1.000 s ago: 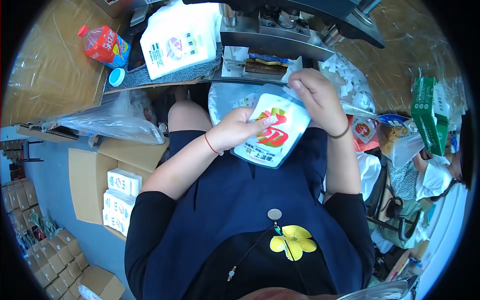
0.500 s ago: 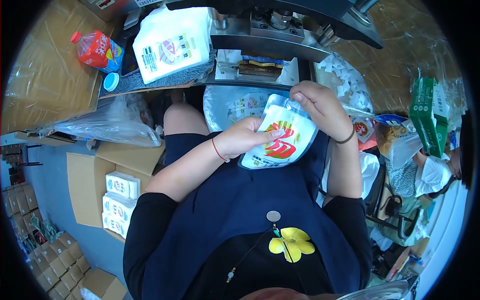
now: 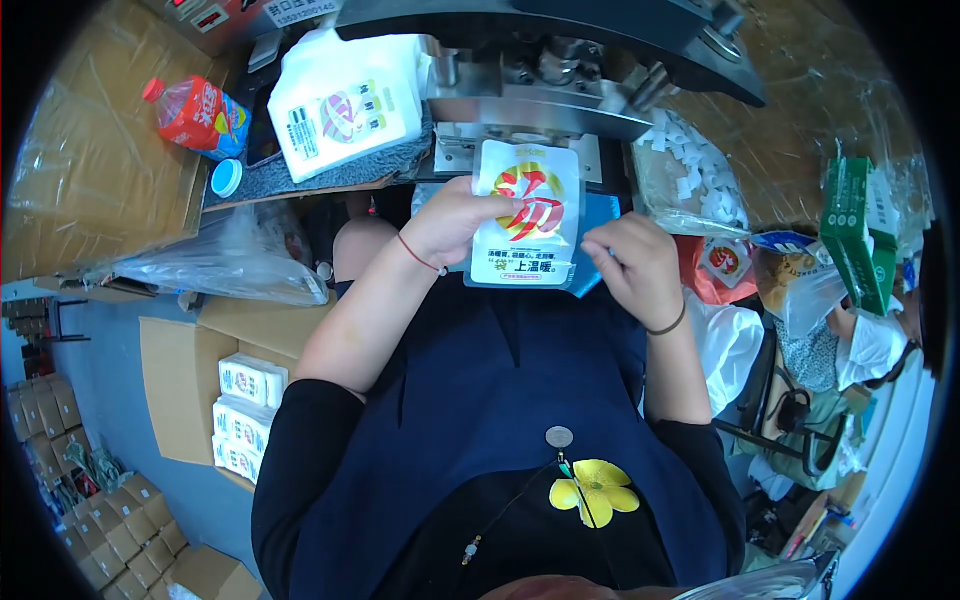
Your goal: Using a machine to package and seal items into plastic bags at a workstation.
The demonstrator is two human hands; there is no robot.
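Below the metal sealing machine [image 3: 545,75], upright against its front edge: one flat white pouch [image 3: 527,215] with red and yellow print. Left hand [image 3: 458,222] closed on the pouch's left edge, thumb across the face, fingers behind. Right hand [image 3: 632,262] at the pouch's lower right corner, fingers curled; whether they pinch the pouch cannot be told. Left of the machine: large white bag [image 3: 345,105] lying on a grey mat, red bottle [image 3: 200,115] on brown card. Right of the machine: clear bag of small white pieces [image 3: 690,180], green carton [image 3: 858,235]. Lower left of the machine: white boxes [image 3: 245,415] on flattened cardboard on the floor.
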